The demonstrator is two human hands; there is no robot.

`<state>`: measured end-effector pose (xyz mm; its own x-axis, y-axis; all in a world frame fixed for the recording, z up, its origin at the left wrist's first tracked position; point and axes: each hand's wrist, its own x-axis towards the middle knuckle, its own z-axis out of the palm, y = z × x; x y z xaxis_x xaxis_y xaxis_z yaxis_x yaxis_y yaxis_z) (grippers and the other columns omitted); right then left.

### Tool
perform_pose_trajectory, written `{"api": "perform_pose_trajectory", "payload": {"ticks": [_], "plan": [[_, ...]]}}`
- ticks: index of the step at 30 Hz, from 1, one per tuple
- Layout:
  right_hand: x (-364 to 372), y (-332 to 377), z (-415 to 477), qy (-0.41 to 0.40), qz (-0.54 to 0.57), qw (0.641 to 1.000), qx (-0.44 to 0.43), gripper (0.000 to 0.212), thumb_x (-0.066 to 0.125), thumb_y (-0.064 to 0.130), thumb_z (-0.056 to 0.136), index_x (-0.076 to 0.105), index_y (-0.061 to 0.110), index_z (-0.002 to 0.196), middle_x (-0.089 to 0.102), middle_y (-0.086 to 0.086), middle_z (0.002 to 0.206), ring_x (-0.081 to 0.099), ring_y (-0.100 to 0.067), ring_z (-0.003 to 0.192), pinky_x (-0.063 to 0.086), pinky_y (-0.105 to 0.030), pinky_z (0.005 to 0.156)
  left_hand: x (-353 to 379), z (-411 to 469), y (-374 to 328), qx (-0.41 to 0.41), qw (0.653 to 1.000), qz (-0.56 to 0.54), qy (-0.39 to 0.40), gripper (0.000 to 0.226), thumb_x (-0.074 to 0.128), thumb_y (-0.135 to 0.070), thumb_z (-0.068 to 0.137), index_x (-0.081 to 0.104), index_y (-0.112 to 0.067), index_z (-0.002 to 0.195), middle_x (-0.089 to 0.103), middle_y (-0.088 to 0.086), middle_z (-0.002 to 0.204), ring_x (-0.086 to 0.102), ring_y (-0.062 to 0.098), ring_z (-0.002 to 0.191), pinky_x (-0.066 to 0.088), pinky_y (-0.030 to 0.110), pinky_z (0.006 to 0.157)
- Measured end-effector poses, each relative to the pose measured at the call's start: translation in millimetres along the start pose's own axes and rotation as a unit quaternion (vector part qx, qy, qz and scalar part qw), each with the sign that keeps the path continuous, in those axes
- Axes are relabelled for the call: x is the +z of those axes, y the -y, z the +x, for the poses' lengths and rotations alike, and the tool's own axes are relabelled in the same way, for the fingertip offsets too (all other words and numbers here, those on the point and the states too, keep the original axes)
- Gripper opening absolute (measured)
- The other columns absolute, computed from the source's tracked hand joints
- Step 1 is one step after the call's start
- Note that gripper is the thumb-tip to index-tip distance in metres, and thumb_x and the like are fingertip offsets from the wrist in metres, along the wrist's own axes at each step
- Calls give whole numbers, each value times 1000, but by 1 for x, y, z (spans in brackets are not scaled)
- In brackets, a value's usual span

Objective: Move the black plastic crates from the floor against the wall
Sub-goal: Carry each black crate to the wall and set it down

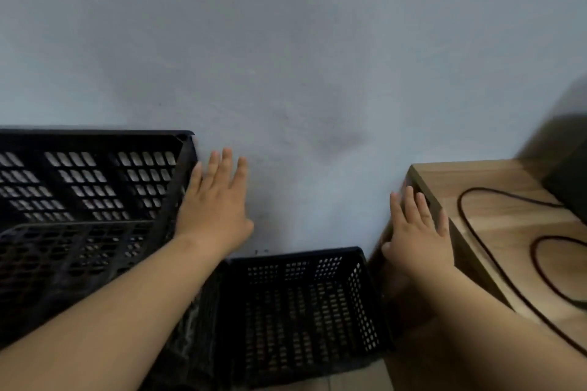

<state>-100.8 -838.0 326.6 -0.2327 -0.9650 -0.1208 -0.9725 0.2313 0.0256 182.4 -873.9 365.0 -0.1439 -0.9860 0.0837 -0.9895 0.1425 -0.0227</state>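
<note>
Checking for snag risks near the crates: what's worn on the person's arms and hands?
Nothing visible. The left hand and right hand are bare: no gloves, rings, watch or bands. Both forearms are uncovered to the frame edge; no sleeves show.

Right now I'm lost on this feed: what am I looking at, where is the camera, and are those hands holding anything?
This is one picture from a camera worn on a person's head, looking down at a pale wall. The left hand is open beside the big black crate. The right hand is open by the corner of a wooden table, which carries a dark cable. Neither holds anything. A smaller black crate sits low between them, by the wall.
</note>
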Motion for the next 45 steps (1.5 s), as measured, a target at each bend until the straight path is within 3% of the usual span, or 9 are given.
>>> {"api": "perform_pose_trajectory", "payload": {"ticks": [7, 11, 15, 22, 29, 33, 38, 42, 45], "plan": [[132, -46, 45, 46, 9, 999, -14, 83, 40, 32, 89, -29, 23, 135, -36, 1, 141, -24, -18, 139, -10, -47, 114, 186, -4, -57, -28, 996, 17, 81, 91, 46, -29, 83, -22, -13, 143, -29, 9, 152, -24, 25, 141, -20, 39, 112], [243, -62, 81, 68, 7, 998, -14, 82, 38, 28, 89, -33, 24, 129, -39, 2, 138, -27, -15, 138, -11, -45, 114, 317, -9, -52, -52, 991, 25, 118, 94, 55, -31, 78, -7, -13, 147, -10, 12, 157, -16, 22, 143, -39, 29, 95], [360, -70, 118, 94, -15, 995, -10, 79, 35, 29, 90, -32, 24, 131, -38, 2, 141, -27, -15, 138, -9, -44, 115, 438, -9, -37, -61, 984, 81, 148, 90, 49, -35, 84, -14, -13, 144, -21, 10, 154, -18, 24, 143, -44, 29, 84], [498, -93, 175, 92, -64, 994, -7, 79, 34, 25, 90, -29, 21, 137, -37, 1, 141, -20, -18, 142, -3, -42, 117, 569, 4, -8, -70, 974, 157, 149, 85, 39, -41, 91, -27, -12, 136, -21, 12, 154, -16, 26, 144, -7, 40, 117], [529, -109, 179, -27, -54, 996, -63, 77, 44, 6, 80, -2, 14, 142, -4, -4, 152, 7, -15, 140, 5, -37, 111, 595, 1, 18, -32, 980, 177, 79, 82, 48, -18, 86, -11, -13, 142, -20, 9, 148, -13, 21, 141, -41, 32, 92], [521, -114, 161, -5, -52, 996, -75, 67, 20, 4, 85, -20, 11, 138, -27, -3, 147, -12, -12, 139, 1, -37, 116, 588, -10, 19, -32, 981, 158, 111, 90, 74, -6, 60, 31, -3, 140, 19, 16, 149, 25, 29, 139, -22, 31, 111], [498, -142, 107, -58, -90, 991, -75, 59, 31, 2, 74, 39, -3, 133, 35, -16, 145, 43, -27, 127, 21, -41, 101, 544, -55, 7, -35, 975, 156, 155, 91, 73, -4, 59, 31, -1, 139, 27, 19, 150, 24, 29, 140, -2, 36, 112], [462, -163, 44, -56, -98, 991, -73, 71, 55, -6, 60, 44, -4, 130, 30, -16, 147, 35, -28, 132, 1, -32, 113, 504, -116, 4, -7, 980, 143, 141, 92, 77, 8, 39, 49, 5, 126, 45, 26, 138, 33, 33, 130, -13, 30, 114], [422, -170, -15, -24, -147, 983, -103, 68, 30, 0, 75, 21, 3, 142, -4, -11, 155, 3, -15, 142, -28, -29, 104, 456, -172, -10, -1, 986, 91, 137, 86, 56, 3, 73, 8, -7, 144, -3, 14, 150, 4, 21, 143, -27, 31, 107]]}}
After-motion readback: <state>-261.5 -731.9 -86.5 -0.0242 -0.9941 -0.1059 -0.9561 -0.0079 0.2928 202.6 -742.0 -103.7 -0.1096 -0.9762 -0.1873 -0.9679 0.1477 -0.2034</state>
